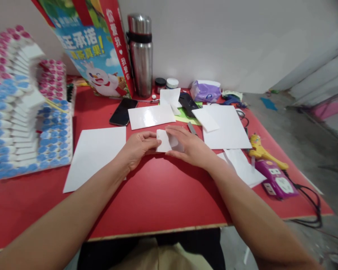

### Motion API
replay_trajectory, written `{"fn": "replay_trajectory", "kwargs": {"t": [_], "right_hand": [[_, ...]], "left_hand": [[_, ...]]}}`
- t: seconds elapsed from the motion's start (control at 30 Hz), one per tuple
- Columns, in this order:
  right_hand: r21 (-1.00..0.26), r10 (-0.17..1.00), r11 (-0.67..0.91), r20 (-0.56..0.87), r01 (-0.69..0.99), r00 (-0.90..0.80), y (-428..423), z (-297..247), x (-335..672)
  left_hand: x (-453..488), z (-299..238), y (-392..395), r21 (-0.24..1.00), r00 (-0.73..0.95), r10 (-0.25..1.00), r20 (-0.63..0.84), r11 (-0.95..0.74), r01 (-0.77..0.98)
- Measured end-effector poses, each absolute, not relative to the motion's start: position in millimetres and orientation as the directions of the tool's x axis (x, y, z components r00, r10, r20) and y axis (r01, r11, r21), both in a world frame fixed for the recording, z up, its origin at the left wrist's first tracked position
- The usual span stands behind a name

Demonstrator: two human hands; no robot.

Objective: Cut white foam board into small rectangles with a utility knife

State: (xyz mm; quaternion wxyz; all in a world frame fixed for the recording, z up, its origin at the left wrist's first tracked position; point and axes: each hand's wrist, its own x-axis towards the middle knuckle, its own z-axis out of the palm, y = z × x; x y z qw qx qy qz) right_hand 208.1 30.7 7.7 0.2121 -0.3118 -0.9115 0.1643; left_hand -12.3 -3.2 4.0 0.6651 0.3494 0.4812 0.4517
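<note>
A small piece of folded white paper (164,141) is held between both hands above the red table. My left hand (141,147) pinches its left edge, thumb on top. On the other side my right hand (192,145) curves around the paper, its fingers along the far edge and its thumb along the near edge. Part of the right side of the paper bends up under my right palm, where it is partly hidden. Just behind the hands lies a glossy white rectangular sheet (151,117). A grey blade-like piece (192,128) is close to my right fingers.
White sheets lie left (98,153) and right (227,129) on the red table (163,202). A phone (124,111), steel flask (142,56) and printed bag (92,48) stand or lie behind. Blue and pink-tipped paper pieces (25,127) fill the left. A purple box (274,180) with cables sits right.
</note>
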Motion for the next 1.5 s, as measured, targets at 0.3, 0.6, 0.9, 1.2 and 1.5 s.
{"fn": "replay_trajectory", "kwargs": {"t": [0.3,0.6,0.9,1.2,1.5], "right_hand": [[-0.402,0.623,0.769,0.299,0.497,-0.722,30.9,5.7,206.8],[-0.445,0.648,0.733,0.231,0.514,-0.726,30.2,9.6,205.6],[-0.445,0.663,0.724,0.237,0.527,-0.710,29.5,9.1,205.4],[-0.461,0.664,0.713,0.202,0.528,-0.720,29.5,12.0,205.7],[-0.447,0.696,0.694,0.213,0.564,-0.686,22.4,9.5,195.1]], "left_hand": [[-14.0,0.9,-1.8,0.894,0.188,0.928,-0.322,0.363,-0.263],[-12.9,2.6,-2.0,0.880,0.200,0.914,-0.353,0.396,-0.261],[-12.2,2.3,-1.8,0.884,0.167,0.921,-0.351,0.385,-0.265],[-11.1,3.3,-3.4,0.882,0.160,0.921,-0.355,0.386,-0.268],[-10.6,3.6,-2.6,0.875,0.113,0.919,-0.379,0.395,-0.278]]}}
